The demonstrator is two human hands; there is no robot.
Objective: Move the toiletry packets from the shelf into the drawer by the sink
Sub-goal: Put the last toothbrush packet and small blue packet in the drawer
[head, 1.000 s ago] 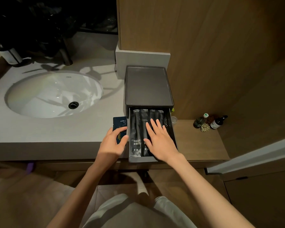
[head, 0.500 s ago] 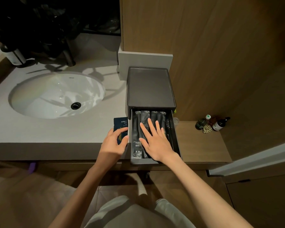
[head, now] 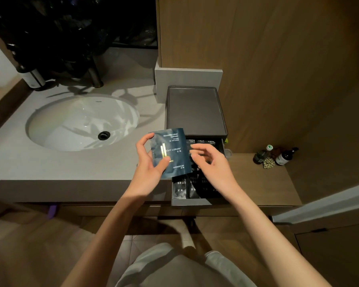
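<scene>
While aloft, packet (head: pixel 171 152) in left grip (head: pixel 148 169).

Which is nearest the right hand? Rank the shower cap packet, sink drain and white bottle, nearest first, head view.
1. Shower cap packet, beside the right hand, in the left hand.
2. Sink drain, farther left.
3. White bottle, back left corner.

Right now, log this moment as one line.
left hand: holds blue shower-cap packet over drawer | right hand: relaxed, beside packet's right edge | drawer: open, black toothbrush packets inside | step: blue packet not yet in
</scene>
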